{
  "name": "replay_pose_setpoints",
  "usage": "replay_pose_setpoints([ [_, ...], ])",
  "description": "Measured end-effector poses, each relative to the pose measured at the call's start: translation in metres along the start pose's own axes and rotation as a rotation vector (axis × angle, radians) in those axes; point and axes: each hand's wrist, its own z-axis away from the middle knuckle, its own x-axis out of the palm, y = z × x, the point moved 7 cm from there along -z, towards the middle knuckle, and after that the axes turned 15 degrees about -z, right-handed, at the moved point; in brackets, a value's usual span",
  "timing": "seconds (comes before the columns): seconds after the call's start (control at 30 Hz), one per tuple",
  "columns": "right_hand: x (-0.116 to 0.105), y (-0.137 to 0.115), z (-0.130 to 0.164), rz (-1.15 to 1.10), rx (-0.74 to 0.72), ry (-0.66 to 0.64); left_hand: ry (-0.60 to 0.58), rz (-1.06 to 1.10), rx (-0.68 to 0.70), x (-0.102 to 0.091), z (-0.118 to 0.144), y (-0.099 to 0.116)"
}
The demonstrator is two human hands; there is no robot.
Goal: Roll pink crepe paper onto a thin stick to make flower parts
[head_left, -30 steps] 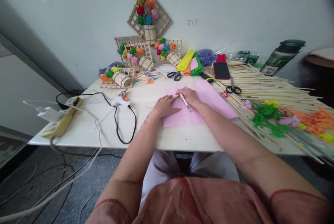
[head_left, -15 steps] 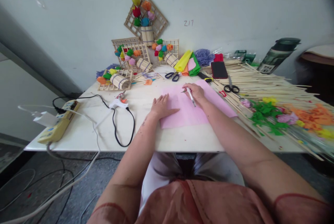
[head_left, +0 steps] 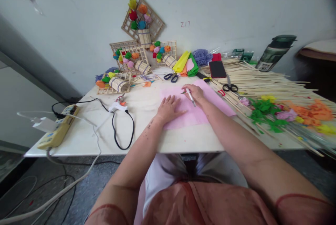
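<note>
A sheet of pink paper [head_left: 217, 102] lies on the white table in front of me. Flat on its left part rests my left hand [head_left: 170, 109], fingers spread and holding nothing. My right hand [head_left: 194, 93] is closed around a slim white pen [head_left: 190, 97], over the middle of the sheet. The pen slants, with a thin point showing beyond the fingers on the left; whether that point touches the paper I cannot tell. Just beyond the sheet lie dark-handled scissors [head_left: 171, 77] and a yellow-and-black tool [head_left: 204, 77].
Stick lattices with paper flowers [head_left: 143, 18] stand along the wall. To the right are many thin wooden sticks [head_left: 275, 83], a phone [head_left: 217, 69], a second pair of scissors [head_left: 230, 87], crepe scraps [head_left: 265, 111] and a bottle [head_left: 276, 53]. A glue gun [head_left: 118, 106] and power strip [head_left: 59, 130] are left.
My left hand has slid rightward, further onto the pink paper. My right hand keeps its grip on the pen, nearly in place. The whole view has shifted slightly.
</note>
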Motion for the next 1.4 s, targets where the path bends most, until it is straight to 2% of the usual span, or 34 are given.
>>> replay_pose_setpoints([
  [0.13,0.002,0.001,0.0,-0.007,-0.018,-0.012,-0.087,0.027,-0.008,0.008,-0.001,0.002],
  [0.47,0.02,0.005,-0.001,0.053,-0.012,-0.135,-0.13,0.068,-0.009,0.008,0.0,-0.001],
  [0.83,0.025,0.005,-0.001,0.155,-0.017,-0.231,-0.121,0.076,-0.015,0.007,-0.001,0.0],
  [1.4,0.027,0.007,-0.002,0.232,-0.004,-0.212,-0.098,0.064,-0.015,0.006,-0.001,0.0],
])
